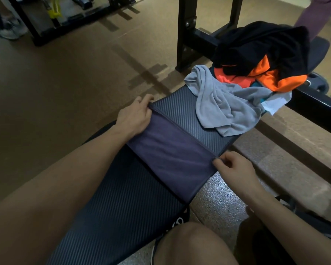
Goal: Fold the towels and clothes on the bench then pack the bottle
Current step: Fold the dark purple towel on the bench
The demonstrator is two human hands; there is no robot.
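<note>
One purple towel is laid across the bench and partly folded; the grey towel and clothes are left heaped at the far end, and no bottle is seen. Its far corners are pinched by the left hand and right hand, fingers nearly closed

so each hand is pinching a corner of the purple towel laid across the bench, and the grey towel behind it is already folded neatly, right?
Not quite. The head view shows the grey towel lying crumpled, not folded, on the bench beside the black and orange clothes. The rest holds: the left hand and right hand each pinch a corner of the purple towel.
</note>
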